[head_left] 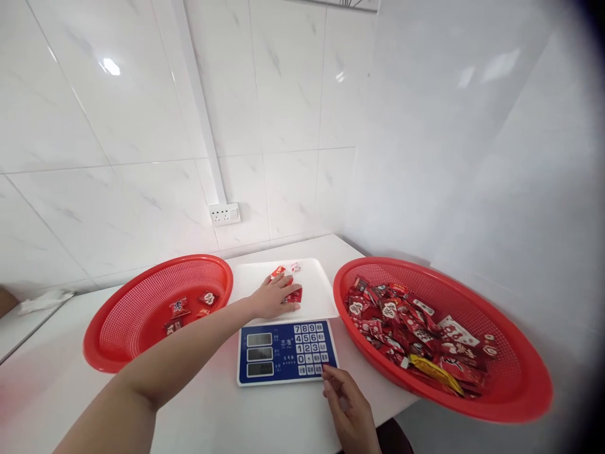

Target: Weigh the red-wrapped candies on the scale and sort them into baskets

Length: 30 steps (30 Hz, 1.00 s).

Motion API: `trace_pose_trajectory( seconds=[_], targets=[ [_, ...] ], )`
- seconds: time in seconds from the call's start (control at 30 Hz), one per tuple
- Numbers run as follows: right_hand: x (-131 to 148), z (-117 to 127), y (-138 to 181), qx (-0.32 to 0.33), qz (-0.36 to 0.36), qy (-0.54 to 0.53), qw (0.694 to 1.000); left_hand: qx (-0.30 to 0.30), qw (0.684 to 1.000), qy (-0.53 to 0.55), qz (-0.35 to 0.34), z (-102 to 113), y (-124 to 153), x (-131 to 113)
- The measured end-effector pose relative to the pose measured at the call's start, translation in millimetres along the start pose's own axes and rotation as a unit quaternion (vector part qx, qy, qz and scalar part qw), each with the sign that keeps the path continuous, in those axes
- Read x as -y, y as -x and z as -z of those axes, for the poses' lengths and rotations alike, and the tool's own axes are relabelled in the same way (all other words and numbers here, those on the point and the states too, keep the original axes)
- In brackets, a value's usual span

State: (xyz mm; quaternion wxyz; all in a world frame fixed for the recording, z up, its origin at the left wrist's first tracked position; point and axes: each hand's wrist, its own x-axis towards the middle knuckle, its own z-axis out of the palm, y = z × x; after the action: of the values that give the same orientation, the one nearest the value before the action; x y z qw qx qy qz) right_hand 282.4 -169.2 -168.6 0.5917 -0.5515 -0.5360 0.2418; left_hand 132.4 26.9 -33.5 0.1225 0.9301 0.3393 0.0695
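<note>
My left hand lies palm down over the white weighing tray, fingers spread. Under and beside its fingers are red wrapped candies, partly hidden by the hand. A red packet and a whitish one rest just beyond the fingers. In front of the tray is the scale's blue keypad panel with three small displays. At the panel's lower right corner my right hand is closed in a pinch, a sliver of something red showing at its fingertips; its kind is unclear.
To the right stands a red mesh basket full of red wrapped candies and one yellow packet. At the left, another red basket holds several candies, partly behind my left arm. A wall socket is behind the white table.
</note>
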Motion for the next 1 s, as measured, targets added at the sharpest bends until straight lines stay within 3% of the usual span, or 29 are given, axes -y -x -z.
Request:
trace_pose_trajectory(
  seconds=[0.1,0.23,0.4,0.5,0.73,1.0],
  targets=[
    [-3.9,-1.5,0.1,0.004,-0.002,-0.013,1.000,-0.018,0.999,0.004,0.030,3.6,-2.7,12.4],
    [-7.1,-4.2,1.0,-0.023,-0.021,-0.022,0.999,-0.047,0.996,0.005,0.074,-0.5,-35.1,20.7],
    [-5.9,-8.5,1.7,-0.046,-0.052,-0.025,0.997,-0.037,0.999,0.014,0.036,-2.6,-59.5,16.5],
    [-5.7,-12.7,2.1,-0.083,-0.053,-0.026,0.995,-0.014,1.000,0.024,-0.006,3.1,-49.2,13.9],
    [-7.7,-14.5,2.3,-0.088,-0.051,-0.037,0.994,0.006,1.000,0.005,-0.028,2.4,-5.1,6.4],
    [-6.1,-13.7,2.1,-0.081,-0.050,-0.030,0.995,-0.023,0.999,-0.025,-0.034,-5.6,4.8,5.6]
  ],
)
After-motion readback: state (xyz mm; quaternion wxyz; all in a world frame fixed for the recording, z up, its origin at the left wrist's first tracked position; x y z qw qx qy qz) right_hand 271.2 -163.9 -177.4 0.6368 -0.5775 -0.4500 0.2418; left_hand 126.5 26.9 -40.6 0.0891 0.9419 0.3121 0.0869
